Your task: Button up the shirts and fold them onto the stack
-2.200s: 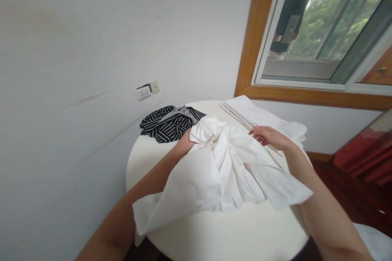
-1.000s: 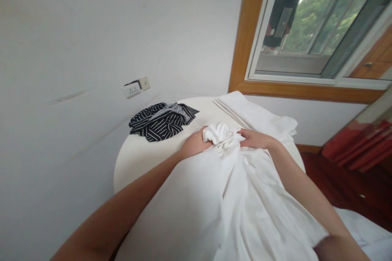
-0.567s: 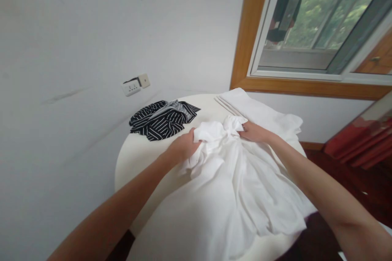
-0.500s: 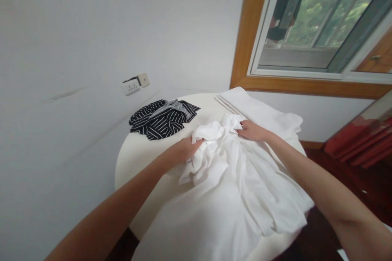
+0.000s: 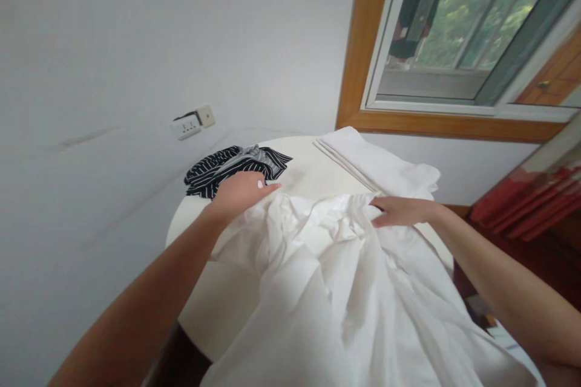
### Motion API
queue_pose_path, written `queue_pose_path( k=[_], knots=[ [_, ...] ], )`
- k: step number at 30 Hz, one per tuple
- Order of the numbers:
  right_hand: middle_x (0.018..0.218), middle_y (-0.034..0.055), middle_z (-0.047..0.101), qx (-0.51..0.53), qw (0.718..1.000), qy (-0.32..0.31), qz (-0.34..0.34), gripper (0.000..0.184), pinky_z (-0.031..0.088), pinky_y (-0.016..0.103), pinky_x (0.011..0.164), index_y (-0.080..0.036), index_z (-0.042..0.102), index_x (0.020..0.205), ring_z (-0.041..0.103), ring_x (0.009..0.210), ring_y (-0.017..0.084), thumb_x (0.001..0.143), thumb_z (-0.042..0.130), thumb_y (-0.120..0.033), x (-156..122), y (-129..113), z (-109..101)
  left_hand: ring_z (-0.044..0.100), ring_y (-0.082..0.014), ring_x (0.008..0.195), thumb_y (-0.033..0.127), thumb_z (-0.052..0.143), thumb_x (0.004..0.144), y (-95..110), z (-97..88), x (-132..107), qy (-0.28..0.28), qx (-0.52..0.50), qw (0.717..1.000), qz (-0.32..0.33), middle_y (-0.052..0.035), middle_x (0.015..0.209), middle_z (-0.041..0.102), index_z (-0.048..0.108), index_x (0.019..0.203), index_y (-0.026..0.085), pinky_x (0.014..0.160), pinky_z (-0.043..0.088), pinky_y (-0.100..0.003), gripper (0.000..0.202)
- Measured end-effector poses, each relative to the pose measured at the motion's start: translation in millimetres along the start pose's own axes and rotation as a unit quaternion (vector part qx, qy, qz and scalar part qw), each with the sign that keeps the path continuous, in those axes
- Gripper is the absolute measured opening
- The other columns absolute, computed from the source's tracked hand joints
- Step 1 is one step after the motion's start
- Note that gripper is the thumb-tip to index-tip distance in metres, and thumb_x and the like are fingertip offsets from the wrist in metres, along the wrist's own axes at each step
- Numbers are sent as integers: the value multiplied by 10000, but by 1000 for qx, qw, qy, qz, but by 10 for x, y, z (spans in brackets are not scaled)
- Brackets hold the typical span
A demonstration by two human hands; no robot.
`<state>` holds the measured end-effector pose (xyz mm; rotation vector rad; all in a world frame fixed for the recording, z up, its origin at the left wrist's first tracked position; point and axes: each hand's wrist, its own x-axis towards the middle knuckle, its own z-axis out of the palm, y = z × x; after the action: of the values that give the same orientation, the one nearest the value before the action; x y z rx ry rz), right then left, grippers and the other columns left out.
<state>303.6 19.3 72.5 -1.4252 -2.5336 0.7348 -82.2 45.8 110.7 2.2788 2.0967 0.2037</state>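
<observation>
A large white cloth [image 5: 340,290] lies crumpled across a round white table [image 5: 213,290] and hangs toward me. My left hand [image 5: 238,191] pinches the cloth's far left edge, fingers closed on the fabric, just in front of a black-and-white striped garment [image 5: 227,166]. My right hand [image 5: 399,210] grips the cloth's far right edge, fingers curled on it. The top edge of the cloth stretches between the two hands.
A folded white sheet [image 5: 376,163] lies at the table's far right. The striped garment sits at the far left by the wall. A wall socket [image 5: 190,123] is on the white wall. A wood-framed window [image 5: 363,60] is at right, red fabric [image 5: 521,205] below it.
The hands were close together on a bunched knot of cloth; now they have moved apart, left hand leftward and right hand rightward, spreading the cloth's top edge.
</observation>
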Motion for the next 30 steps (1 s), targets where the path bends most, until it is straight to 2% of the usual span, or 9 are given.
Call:
queue_pose_path(
  k=[3, 6, 10, 14, 16, 18, 22, 26, 30],
  knots=[
    [1182, 117, 667, -83, 989, 41, 111, 451, 474, 340, 846, -183, 573, 1214, 634, 1010, 280, 775, 605, -282, 239, -39, 3, 651, -314, 901, 615, 450, 841, 18, -4, 110, 101, 37, 993, -44, -123, 895, 707, 660, 951, 205, 790, 458, -366, 474],
    [1158, 173, 644, -208, 949, 139, 190, 429, 445, 371, 795, -141, 516, 1230, 616, 996, 309, 808, 543, -216, 441, -162, 132, 636, -315, 917, 486, 414, 893, -74, 10, 157, 160, 66, 981, -91, -139, 953, 696, 604, 1110, 194, 800, 450, -389, 410],
    [1097, 184, 611, -344, 891, 251, 159, 332, 387, 401, 794, -115, 516, 1196, 560, 995, 317, 877, 429, -141, 577, -276, 333, 554, -355, 1080, 256, 338, 909, -274, 50, 102, 225, 109, 963, -100, -216, 1142, 623, 587, 1166, 129, 875, 410, -478, 380],
    [1058, 174, 600, -402, 882, 240, 49, 308, 338, 427, 855, -128, 566, 1131, 512, 991, 303, 935, 328, -123, 644, -207, 352, 366, -392, 1305, 160, 301, 903, -227, 96, -25, 287, 131, 947, -60, -227, 1410, 450, 626, 1140, 99, 1032, 260, -576, 406],
    [1056, 165, 604, -418, 886, 198, -23, 310, 312, 437, 911, -145, 598, 1097, 496, 1015, 297, 941, 332, -126, 639, -169, 310, 374, -359, 1310, 221, 323, 931, -67, 138, -75, 269, 108, 957, 5, -181, 1431, 451, 619, 1182, 130, 1068, 251, -528, 399],
    [1124, 166, 598, -425, 884, 186, -63, 300, 269, 451, 983, -156, 624, 1074, 473, 1091, 298, 928, 364, -117, 611, -188, 260, 469, -305, 1229, 340, 352, 955, 139, 211, -91, 203, 65, 973, 85, -148, 1333, 549, 591, 1244, 168, 1035, 329, -438, 413],
    [1198, 180, 601, -389, 903, 181, -31, 278, 290, 461, 1006, -148, 653, 1039, 488, 1156, 311, 933, 399, -181, 568, -422, 213, 540, -291, 1147, 509, 483, 899, 484, 422, 20, 103, 32, 979, 173, -133, 1209, 624, 588, 1245, 186, 973, 392, -393, 486],
    [1083, 188, 670, -242, 962, 87, 91, 478, 418, 421, 922, -159, 658, 1100, 605, 1057, 306, 987, 304, -459, 597, -620, 394, 609, -296, 1066, 394, 544, 878, 561, 572, 244, 39, 44, 988, 142, -140, 1088, 686, 672, 1071, 177, 900, 432, -383, 317],
    [1525, 178, 360, -119, 986, 54, 104, 724, 321, 537, 1075, -205, 343, 1484, 325, 1402, 347, 931, 267, -667, 535, -529, 793, 638, -248, 1030, 396, 464, 910, 390, 592, 413, 61, -76, 991, 96, -112, 1037, 716, 698, 995, 182, 862, 451, -308, 328]
  ],
)
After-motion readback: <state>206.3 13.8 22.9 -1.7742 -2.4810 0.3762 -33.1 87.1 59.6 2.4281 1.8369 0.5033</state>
